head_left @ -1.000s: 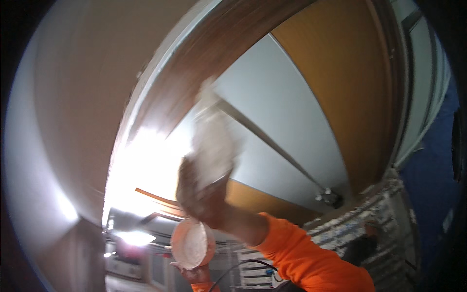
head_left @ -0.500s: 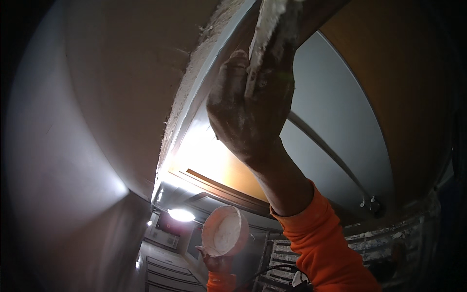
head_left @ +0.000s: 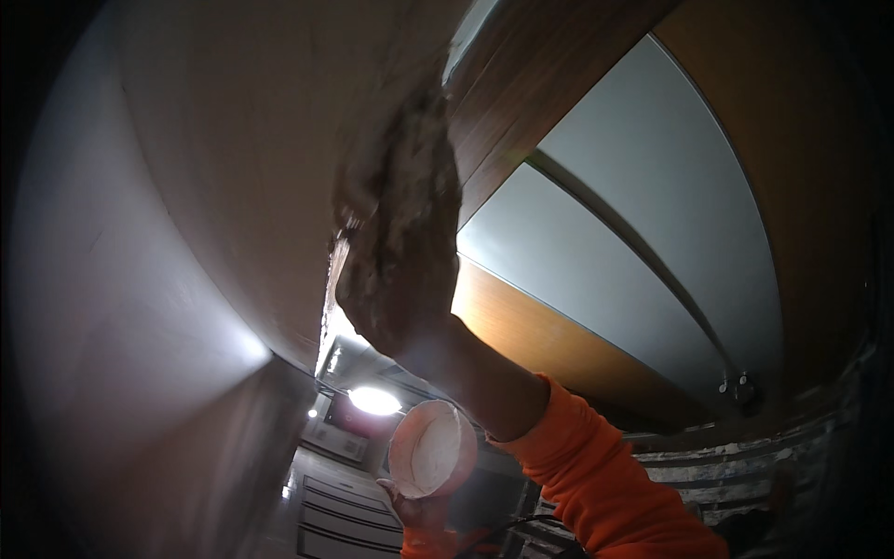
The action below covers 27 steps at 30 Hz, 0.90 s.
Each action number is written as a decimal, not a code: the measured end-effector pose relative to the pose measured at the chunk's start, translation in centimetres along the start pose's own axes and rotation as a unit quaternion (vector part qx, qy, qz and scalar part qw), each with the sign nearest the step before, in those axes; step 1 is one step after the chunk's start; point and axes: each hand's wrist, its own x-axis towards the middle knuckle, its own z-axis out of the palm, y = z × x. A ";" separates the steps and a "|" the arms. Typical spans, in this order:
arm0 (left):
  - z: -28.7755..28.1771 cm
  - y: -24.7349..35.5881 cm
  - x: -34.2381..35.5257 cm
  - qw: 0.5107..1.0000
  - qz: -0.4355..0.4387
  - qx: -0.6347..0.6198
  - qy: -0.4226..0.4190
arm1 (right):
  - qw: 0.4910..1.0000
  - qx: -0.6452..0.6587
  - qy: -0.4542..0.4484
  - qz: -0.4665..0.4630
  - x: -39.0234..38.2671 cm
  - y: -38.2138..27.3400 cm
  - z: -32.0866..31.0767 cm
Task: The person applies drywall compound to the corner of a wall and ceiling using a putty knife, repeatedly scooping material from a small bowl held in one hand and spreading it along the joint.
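My right hand (head_left: 400,252), in an orange sleeve, reaches up to the edge where the pale wall (head_left: 251,177) meets a brown wood-grain frame (head_left: 531,74). Motion smears its fingers; they seem closed round a flat tool coated with plaster, whose exact kind I cannot make out. Hand and tool cover most of the seam. Lower down, my left hand (head_left: 419,508) holds up a round pinkish bowl (head_left: 431,447) by its underside and side. White plaster-like paste (head_left: 438,454) lies inside the bowl, which is tilted toward me.
A door with grey-white panels (head_left: 596,242) and orange-brown wood stands right of the frame, with a metal handle (head_left: 736,387). A bright round lamp (head_left: 374,401) glows beyond the bowl. Dark slats (head_left: 736,475) and rubble lie at lower right.
My right hand has swept left and down from the frame onto the wall edge, covering the rough plaster strip seen before. My left hand still holds the bowl. The view has shifted slightly.
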 end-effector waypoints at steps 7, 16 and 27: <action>0.2 1.3 -0.6 0.994 0.010 -0.095 0.051 | 0.986 0.113 -0.064 0.102 -6.4 -1.5 2.4; -1.6 1.3 0.2 0.999 0.013 -0.032 0.007 | 0.979 0.060 -0.173 0.095 -13.6 0.8 -1.3; 0.0 -0.8 1.4 0.999 -0.004 0.000 -0.052 | 0.945 -0.321 -0.030 -0.052 3.7 1.6 -8.5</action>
